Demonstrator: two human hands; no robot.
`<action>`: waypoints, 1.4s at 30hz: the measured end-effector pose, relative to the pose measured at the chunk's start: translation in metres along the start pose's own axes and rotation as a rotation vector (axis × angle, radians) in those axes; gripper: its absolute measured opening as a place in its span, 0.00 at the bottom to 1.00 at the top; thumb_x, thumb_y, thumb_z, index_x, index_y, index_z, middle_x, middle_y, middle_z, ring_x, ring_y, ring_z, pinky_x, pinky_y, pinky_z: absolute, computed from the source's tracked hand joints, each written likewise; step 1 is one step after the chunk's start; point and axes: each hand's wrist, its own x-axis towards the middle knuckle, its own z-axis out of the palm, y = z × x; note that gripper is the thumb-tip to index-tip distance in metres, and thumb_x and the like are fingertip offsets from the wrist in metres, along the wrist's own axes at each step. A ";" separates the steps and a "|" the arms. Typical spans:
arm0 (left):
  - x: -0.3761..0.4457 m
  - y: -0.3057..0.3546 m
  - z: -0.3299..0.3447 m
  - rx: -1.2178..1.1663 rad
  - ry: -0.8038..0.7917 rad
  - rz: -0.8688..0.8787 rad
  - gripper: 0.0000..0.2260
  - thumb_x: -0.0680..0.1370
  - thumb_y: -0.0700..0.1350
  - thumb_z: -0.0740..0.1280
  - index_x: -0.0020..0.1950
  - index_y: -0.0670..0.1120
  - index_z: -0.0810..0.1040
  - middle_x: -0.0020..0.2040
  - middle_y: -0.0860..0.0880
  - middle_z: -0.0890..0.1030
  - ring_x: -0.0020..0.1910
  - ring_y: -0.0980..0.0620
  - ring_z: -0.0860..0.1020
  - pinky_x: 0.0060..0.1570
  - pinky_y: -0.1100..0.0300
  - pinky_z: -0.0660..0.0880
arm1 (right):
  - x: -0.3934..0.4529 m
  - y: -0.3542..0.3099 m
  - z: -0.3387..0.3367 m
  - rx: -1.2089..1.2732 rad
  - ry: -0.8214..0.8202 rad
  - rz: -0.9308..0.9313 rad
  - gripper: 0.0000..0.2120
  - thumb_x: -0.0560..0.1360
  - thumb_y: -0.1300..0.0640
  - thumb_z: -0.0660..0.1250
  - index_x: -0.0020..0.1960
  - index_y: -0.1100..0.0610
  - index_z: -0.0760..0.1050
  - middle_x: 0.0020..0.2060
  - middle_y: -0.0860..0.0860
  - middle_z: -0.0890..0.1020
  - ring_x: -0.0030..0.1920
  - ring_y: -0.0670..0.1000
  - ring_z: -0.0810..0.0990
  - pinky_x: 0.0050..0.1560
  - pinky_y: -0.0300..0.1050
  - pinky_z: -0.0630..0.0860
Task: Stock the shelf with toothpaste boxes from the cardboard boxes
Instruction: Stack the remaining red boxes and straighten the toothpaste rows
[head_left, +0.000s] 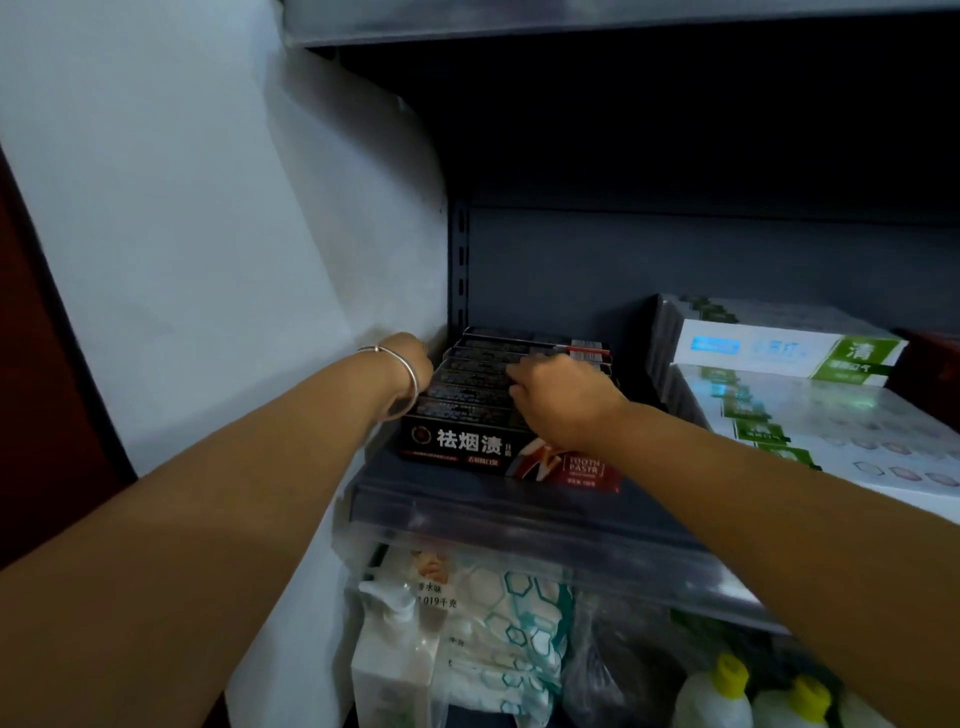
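Hands bracket a row of black toothpaste boxes (498, 410) at the shelf's (519, 514) nine o'clock end. Right hand (558, 402) curls fingers onto the tops; left hand (408, 371), fingers hidden, cannot tell. Uneven pressing could topple the row forward.

Row of black toothpaste boxes (483, 400) on edge at the dark shelf (519, 509)'s left end

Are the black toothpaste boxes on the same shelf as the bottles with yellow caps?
No, the black toothpaste boxes sit on the upper shelf, while the yellow-capped bottles stand below it.
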 end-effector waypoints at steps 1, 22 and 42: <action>0.011 -0.002 0.004 -0.001 -0.019 0.000 0.16 0.81 0.37 0.55 0.67 0.35 0.70 0.67 0.37 0.72 0.66 0.41 0.71 0.66 0.52 0.66 | 0.009 0.004 0.002 -0.030 -0.031 -0.013 0.14 0.81 0.55 0.52 0.59 0.60 0.72 0.58 0.57 0.76 0.59 0.57 0.73 0.57 0.52 0.73; 0.091 0.010 0.035 0.098 -0.215 0.128 0.14 0.80 0.40 0.56 0.64 0.40 0.73 0.61 0.42 0.76 0.58 0.46 0.75 0.56 0.60 0.70 | 0.097 0.028 0.040 0.106 -0.333 0.107 0.31 0.81 0.42 0.43 0.77 0.60 0.44 0.77 0.55 0.46 0.77 0.54 0.42 0.75 0.51 0.42; 0.116 0.028 0.045 0.166 -0.188 0.211 0.21 0.83 0.44 0.52 0.76 0.41 0.56 0.76 0.42 0.57 0.74 0.47 0.58 0.68 0.61 0.57 | 0.122 0.050 0.054 0.102 -0.314 0.177 0.34 0.80 0.38 0.42 0.77 0.58 0.43 0.77 0.55 0.44 0.77 0.54 0.42 0.76 0.52 0.43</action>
